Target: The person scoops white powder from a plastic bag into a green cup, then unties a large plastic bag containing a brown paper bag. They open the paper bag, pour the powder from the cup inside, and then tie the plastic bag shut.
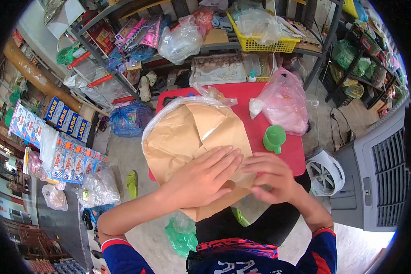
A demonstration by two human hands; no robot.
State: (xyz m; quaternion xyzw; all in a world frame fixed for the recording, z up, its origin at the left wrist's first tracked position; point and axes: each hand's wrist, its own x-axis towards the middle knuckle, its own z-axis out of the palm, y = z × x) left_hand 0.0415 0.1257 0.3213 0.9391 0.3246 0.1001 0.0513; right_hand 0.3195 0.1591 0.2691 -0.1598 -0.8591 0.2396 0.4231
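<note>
A stack of brown paper sheets [182, 132], partly wrapped in a clear plastic bag, lies on a red table [292, 157]. My left hand [205, 176] rests flat on the near part of the paper, fingers spread. My right hand [271, 176] pinches the paper's near right edge with bent fingers. A green plastic cup [275, 138] stands on the table just beyond my right hand. A pink plastic bag [283, 102] with white contents sits at the table's far right.
Metal shelves [123, 68] with bags and a yellow basket [260, 43] stand behind the table. A white fan [324, 172] and a grey cooler [381, 173] are to the right. Cartons [68, 121] are stacked on the left; a green slipper [132, 182] lies on the floor.
</note>
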